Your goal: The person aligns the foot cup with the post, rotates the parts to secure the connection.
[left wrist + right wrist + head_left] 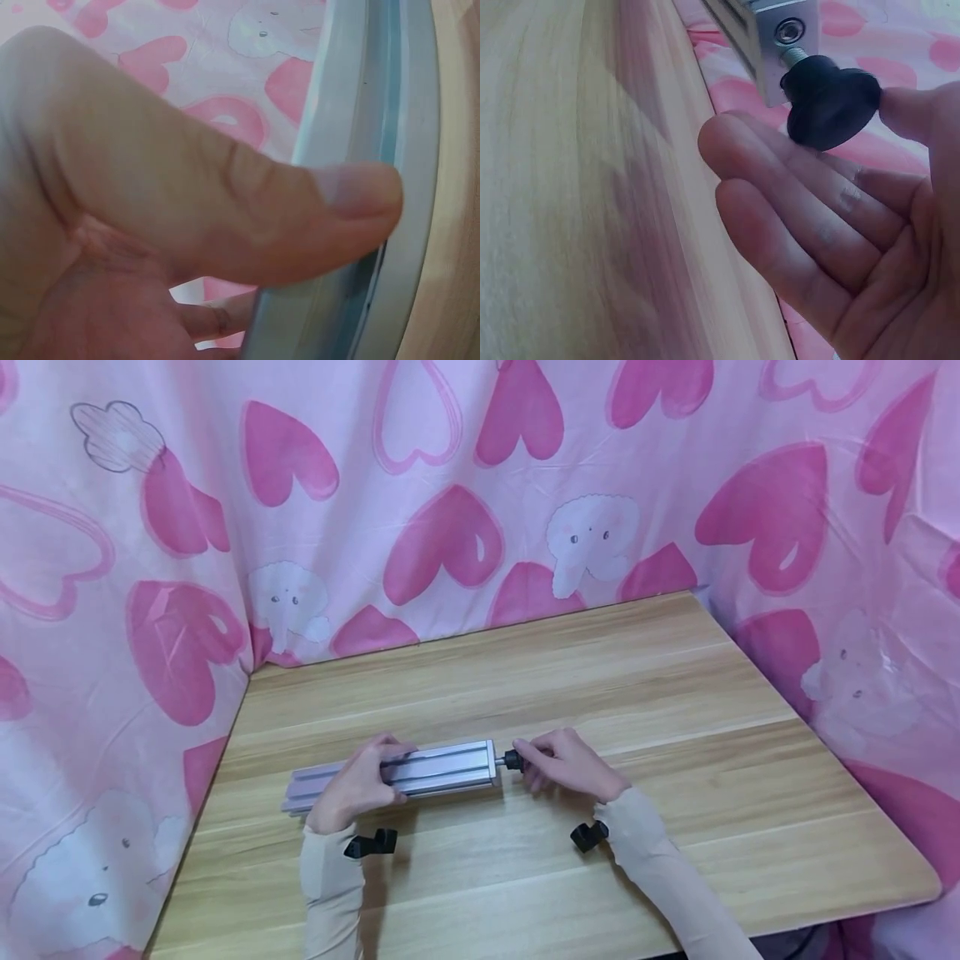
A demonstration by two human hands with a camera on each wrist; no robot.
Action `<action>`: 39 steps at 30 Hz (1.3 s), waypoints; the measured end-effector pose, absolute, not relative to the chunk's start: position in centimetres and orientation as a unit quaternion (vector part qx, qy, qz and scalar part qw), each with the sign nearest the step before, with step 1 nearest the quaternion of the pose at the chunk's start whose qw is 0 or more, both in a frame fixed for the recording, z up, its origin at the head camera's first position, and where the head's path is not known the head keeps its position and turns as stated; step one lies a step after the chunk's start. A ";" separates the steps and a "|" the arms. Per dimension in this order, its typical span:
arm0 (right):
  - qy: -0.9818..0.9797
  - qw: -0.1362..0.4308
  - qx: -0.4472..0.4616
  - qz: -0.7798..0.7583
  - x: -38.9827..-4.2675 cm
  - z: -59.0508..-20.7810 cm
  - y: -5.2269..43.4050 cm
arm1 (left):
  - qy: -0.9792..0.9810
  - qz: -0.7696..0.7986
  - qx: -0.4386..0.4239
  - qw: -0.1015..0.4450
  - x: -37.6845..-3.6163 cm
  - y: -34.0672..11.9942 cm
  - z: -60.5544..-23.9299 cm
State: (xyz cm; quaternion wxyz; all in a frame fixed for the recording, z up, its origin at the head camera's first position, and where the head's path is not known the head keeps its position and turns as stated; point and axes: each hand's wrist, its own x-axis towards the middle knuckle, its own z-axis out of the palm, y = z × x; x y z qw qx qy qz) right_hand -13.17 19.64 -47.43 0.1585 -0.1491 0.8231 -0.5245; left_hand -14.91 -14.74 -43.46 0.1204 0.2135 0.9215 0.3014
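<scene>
A grooved aluminum profile (442,768) with a plate on its right end is held a little above the table. My left hand (358,781) grips it around the middle, and in the left wrist view the thumb (352,202) presses along a groove. From the end plate (784,45) a threaded stud (795,55) sticks out, carrying a black screw-on leveling foot (832,105). My right hand (566,764) pinches the foot between thumb and fingers; its other fingers (757,232) lie loosely bent below. A socket-head screw (790,30) sits beside the stud.
The wood-grain table (525,685) runs beneath both hands. Pink curtains (442,460) with hearts hang along its back and sides. A black wrist mount (371,843) juts from the left sleeve, another mount (589,837) from the right.
</scene>
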 end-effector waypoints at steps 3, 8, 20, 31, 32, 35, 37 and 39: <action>0.819 0.168 -0.140 -0.530 -13.2 -47.6 19.5 | 0.920 0.302 0.220 0.118 -14.9 -14.7 -43.4; 0.815 0.183 -0.137 -0.532 -13.1 -47.8 19.6 | 0.918 0.306 0.224 0.119 -15.0 -14.6 -43.5; 0.834 0.110 -0.192 -0.505 -12.5 -47.3 20.2 | 0.921 0.302 0.211 0.126 -15.0 -14.6 -43.3; 0.829 0.093 -0.218 -0.507 -12.7 -47.2 20.3 | 0.916 0.316 0.210 0.130 -15.0 -14.5 -43.3; 0.831 0.097 -0.215 -0.504 -12.7 -47.2 20.3 | 0.916 0.317 0.209 0.132 -15.0 -14.5 -43.3; 0.829 0.120 -0.206 -0.506 -12.7 -47.3 20.3 | 0.913 0.324 0.207 0.137 -14.9 -14.4 -43.3; 0.816 0.143 -0.194 -0.526 -12.7 -47.3 20.3 | 0.913 0.323 0.205 0.139 -14.9 -14.3 -43.2; 0.807 0.159 -0.178 -0.541 -12.8 -47.4 20.2 | 0.914 0.322 0.205 0.140 -14.9 -14.3 -43.2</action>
